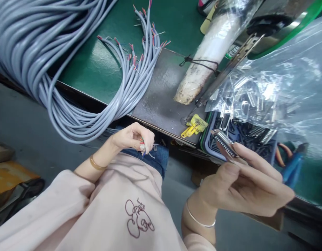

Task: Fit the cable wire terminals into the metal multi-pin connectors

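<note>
My left hand (136, 137), low by my lap, is closed in a pinch on the thin coloured wires (143, 144) at a cable end. Some of the cable behind them is hidden by the hand. Between the thumb and fingers of my right hand (244, 184) is a metal multi-pin connector (225, 143), tilted, its row of pins showing. That hand is raised just in front of a blue tray (212, 148) full of connectors and small dark parts. A large bundle of grey cables (111, 118) hangs over the bench edge to the left, with stripped red and white ends.
A white wrapped tube (202, 69), tied with dark cord, and a slim metal rod (218, 87) slant down over a grey plate (161, 97). Yellow clips (193, 127) lie on its edge. A clear plastic bag (281, 80) covers part of the tray; blue-handled pliers (294, 167) lie right.
</note>
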The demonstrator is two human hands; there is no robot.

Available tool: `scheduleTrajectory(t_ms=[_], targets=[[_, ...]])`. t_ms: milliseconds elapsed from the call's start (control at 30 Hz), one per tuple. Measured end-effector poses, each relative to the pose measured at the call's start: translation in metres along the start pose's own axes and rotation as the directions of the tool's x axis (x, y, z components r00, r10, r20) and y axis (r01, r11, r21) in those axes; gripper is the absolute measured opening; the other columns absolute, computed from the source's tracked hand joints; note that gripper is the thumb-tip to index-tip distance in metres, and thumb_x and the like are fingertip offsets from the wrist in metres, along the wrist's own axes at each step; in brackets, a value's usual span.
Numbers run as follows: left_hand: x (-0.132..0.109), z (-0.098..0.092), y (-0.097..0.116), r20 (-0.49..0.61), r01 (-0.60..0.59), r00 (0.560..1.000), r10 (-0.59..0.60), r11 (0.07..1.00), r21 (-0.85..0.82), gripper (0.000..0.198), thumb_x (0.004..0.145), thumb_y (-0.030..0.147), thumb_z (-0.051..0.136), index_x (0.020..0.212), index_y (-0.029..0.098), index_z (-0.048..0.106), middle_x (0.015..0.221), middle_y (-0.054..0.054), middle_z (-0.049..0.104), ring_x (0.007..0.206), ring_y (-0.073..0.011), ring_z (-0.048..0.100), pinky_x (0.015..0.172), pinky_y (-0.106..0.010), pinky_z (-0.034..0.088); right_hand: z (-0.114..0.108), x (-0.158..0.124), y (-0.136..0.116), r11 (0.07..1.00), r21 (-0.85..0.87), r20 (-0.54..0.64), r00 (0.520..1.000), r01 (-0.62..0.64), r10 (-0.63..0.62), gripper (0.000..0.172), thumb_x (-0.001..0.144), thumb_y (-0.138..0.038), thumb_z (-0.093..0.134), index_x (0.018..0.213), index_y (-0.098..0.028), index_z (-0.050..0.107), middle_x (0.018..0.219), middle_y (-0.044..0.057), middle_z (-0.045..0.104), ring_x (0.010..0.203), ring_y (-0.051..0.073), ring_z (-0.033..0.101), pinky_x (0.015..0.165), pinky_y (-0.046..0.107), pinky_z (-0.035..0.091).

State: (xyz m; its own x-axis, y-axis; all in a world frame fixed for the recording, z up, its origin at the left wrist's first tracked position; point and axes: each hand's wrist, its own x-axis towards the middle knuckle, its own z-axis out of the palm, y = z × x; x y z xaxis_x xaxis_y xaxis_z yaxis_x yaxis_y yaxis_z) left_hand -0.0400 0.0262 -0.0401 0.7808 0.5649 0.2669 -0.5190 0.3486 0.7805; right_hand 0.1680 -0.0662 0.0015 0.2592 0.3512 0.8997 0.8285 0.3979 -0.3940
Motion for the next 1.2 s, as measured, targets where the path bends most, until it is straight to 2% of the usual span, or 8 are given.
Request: scheduleTrajectory(t_ms=[133, 300, 400, 467, 567, 700, 933, 1200], targets=[[-0.003, -0.003, -0.003, 0.06, 0.06, 0.996, -0.061, 0.998, 0.006, 0.013, 0.079, 0.031, 0.081, 0.071, 0.021, 0.08, 0.057, -0.007, 0.066, 0.049, -0.0131, 0.059, 0.05, -0.025, 0.047, 0.001, -0.004, -0.007, 0.996, 0.047, 0.03, 0.997, -0.075, 0.073, 0.009, 0.085, -0.019, 0.076, 0.094, -0.019, 0.077, 0.092, 0.004, 0.081, 0.072, 0.02, 0.077, 0.054, 0.027, 0.057], [-0.006, -0.002, 0.0, 0.068, 0.125, 0.99, -0.126, 0.992, 0.011, 0.017, 0.078, 0.033, 0.083, 0.069, 0.02, 0.078, 0.058, -0.007, 0.065, 0.051, -0.0131, 0.06, 0.052, -0.025, 0.048, -0.005, -0.008, -0.008, 0.998, 0.03, 0.134, 0.99, -0.05, 0.045, 0.023, 0.075, -0.006, 0.081, 0.094, -0.018, 0.076, 0.094, 0.004, 0.082, 0.072, 0.017, 0.077, 0.059, 0.026, 0.06], [-0.001, 0.01, 0.005, -0.08, 0.22, 0.973, -0.218, 0.975, 0.018, 0.027, 0.074, 0.037, 0.085, 0.064, 0.017, 0.072, 0.058, -0.005, 0.064, 0.051, -0.0113, 0.058, 0.049, -0.023, 0.046, -0.005, -0.009, -0.011, 0.999, -0.024, 0.175, 0.984, -0.03, 0.033, 0.028, 0.073, -0.001, 0.081, 0.093, -0.018, 0.074, 0.092, 0.002, 0.081, 0.073, 0.015, 0.077, 0.062, 0.022, 0.06], [0.005, 0.023, 0.006, -0.324, 0.264, 0.912, -0.25, 0.965, -0.001, 0.031, 0.071, 0.038, 0.088, 0.066, 0.016, 0.067, 0.058, -0.001, 0.061, 0.045, -0.0067, 0.05, 0.041, -0.018, 0.036, -0.003, -0.011, -0.013, 0.998, -0.036, 0.212, 0.976, -0.042, 0.049, 0.026, 0.075, -0.001, 0.08, 0.093, -0.019, 0.073, 0.093, 0.002, 0.081, 0.079, 0.015, 0.078, 0.066, 0.022, 0.061], [0.019, 0.041, 0.007, -0.539, 0.253, 0.82, -0.196, 0.967, 0.034, 0.029, 0.068, 0.031, 0.087, 0.068, 0.015, 0.062, 0.053, 0.006, 0.051, 0.039, -0.0009, 0.031, 0.036, -0.015, 0.02, 0.003, -0.015, -0.013, 0.98, 0.017, 0.283, 0.941, -0.199, 0.186, 0.02, 0.083, -0.004, 0.073, 0.095, -0.019, 0.069, 0.099, 0.003, 0.08, 0.09, 0.017, 0.078, 0.073, 0.026, 0.064], [0.036, 0.054, 0.006, -0.619, 0.273, 0.776, -0.12, 0.949, 0.158, 0.019, 0.07, 0.022, 0.078, 0.067, 0.015, 0.06, 0.052, 0.006, 0.049, 0.038, -0.0009, 0.033, 0.035, -0.015, 0.022, 0.009, -0.017, -0.008, 0.923, 0.078, 0.376, 0.869, -0.376, 0.322, 0.012, 0.089, -0.01, 0.066, 0.091, -0.021, 0.063, 0.107, 0.004, 0.078, 0.1, 0.017, 0.076, 0.078, 0.031, 0.066], [0.054, 0.061, 0.005, -0.648, 0.186, 0.762, 0.001, 0.957, 0.221, 0.012, 0.069, 0.018, 0.07, 0.064, 0.015, 0.059, 0.052, 0.007, 0.05, 0.04, -0.0004, 0.032, 0.037, -0.015, 0.025, 0.015, -0.01, -0.004, 0.959, 0.064, 0.388, 0.892, -0.275, 0.23, 0.017, 0.084, -0.006, 0.07, 0.084, -0.021, 0.06, 0.107, 0.003, 0.078, 0.095, 0.014, 0.076, 0.082, 0.028, 0.066], [0.061, 0.058, 0.002, -0.678, 0.202, 0.732, 0.067, 0.93, 0.309, 0.017, 0.068, 0.02, 0.068, 0.06, 0.016, 0.053, 0.06, 0.002, 0.052, 0.054, -0.0058, 0.045, 0.047, -0.017, 0.035, 0.019, -0.002, 0.0, 0.989, 0.009, 0.368, 0.92, -0.145, 0.131, 0.019, 0.083, -0.006, 0.071, 0.081, -0.021, 0.06, 0.103, 0.002, 0.079, 0.092, 0.014, 0.076, 0.08, 0.028, 0.065]])
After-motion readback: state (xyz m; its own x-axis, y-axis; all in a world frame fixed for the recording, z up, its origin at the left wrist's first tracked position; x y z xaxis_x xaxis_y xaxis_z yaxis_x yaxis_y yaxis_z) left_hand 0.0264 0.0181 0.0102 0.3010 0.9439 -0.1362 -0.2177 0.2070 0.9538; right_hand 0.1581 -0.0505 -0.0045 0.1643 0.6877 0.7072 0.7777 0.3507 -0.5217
